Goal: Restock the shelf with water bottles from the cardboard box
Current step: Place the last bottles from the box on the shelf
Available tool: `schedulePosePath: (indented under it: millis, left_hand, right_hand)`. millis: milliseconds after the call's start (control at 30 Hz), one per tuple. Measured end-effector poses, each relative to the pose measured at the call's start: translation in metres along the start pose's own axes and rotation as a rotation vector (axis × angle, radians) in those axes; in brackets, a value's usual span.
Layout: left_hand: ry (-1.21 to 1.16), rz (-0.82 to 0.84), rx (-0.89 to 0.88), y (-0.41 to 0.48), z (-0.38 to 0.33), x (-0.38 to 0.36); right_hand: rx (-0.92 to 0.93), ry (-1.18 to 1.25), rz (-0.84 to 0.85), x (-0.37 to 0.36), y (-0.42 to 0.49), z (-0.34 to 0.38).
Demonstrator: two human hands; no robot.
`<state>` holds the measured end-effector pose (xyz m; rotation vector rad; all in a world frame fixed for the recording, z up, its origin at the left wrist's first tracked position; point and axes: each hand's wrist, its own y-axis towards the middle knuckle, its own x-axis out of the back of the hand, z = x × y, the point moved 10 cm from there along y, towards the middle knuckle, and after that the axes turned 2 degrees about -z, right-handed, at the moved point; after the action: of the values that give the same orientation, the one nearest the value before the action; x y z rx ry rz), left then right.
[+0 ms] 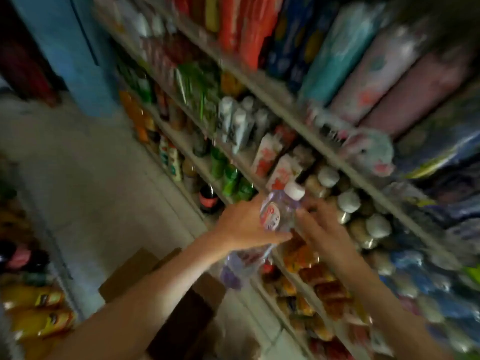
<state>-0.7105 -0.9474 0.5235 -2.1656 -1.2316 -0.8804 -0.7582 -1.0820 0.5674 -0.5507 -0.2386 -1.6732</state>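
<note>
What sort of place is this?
Probably a small grocery shop: shelves crowded with drink bottles and snack packets, a cardboard box on the floor, the left hand holding a water bottle.

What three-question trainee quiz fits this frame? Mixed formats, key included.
1. True or false: the right hand is gripping the water bottle.
2. What colour is the bottle's cap? A) red B) white C) green
3. Short answer: where does the cardboard box lie relative to the left hand?

Key
1. False. The left hand grips the bottle. The right hand is beside it with its fingers straight.
2. B.
3. Below it, on the floor.
</note>
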Motion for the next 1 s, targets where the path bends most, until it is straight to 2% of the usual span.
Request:
schedulePosePath:
  millis: [133,200,267,400,567,633,733,833,900,1000]
  left_hand:
    - [-0.374,-0.230,-0.003,-0.001,-0.063,0.096]
    - [-0.431,-0.300,-0.088,-0.003,-0.115,0.134]
    - [-0.431,-0.348,-0.164,-0.005,-0.164,0.160]
    - [-0.274,-0.410,-0.236,-0.012,-0.239,0.183]
    - [-0.292,-0.470,-0.330,-0.031,-0.319,0.200]
    - [-0.315,-0.444,-0.408,-0.046,-0.345,0.210]
    - [-0.428,-0.203,-0.535,-0.061,-0.377,0.212]
    - [-0.504,0.005,-0.581,-0.069,-0.394,0.212]
    - [-0.473,0.016,-0.615,-0.071,-0.403,0.215]
    - [-0.462,-0.096,-0.669,-0.073,-0.417,0.227]
  right_hand:
    - [0.159,0.030,0.142,0.018,-0.029,0.083]
    - [0.261,-0.021,0.094,0.041,-0.033,0.122]
    - [0.344,-0.047,0.007,0.072,-0.038,0.154]
    - [0.414,-0.062,-0.064,0.125,-0.057,0.189]
    - [0.456,-0.076,-0.171,0.188,-0.086,0.209]
    - [0.493,-0.101,-0.222,0.207,-0.101,0.221]
    - [0.571,-0.097,-0.280,0.229,-0.124,0.240]
    - [0.627,-0.033,-0.277,0.240,-0.139,0.253]
    - [0.638,-0.009,-0.292,0.247,-0.145,0.259]
    - [0.622,0.015,-0.343,0.260,-0.151,0.266]
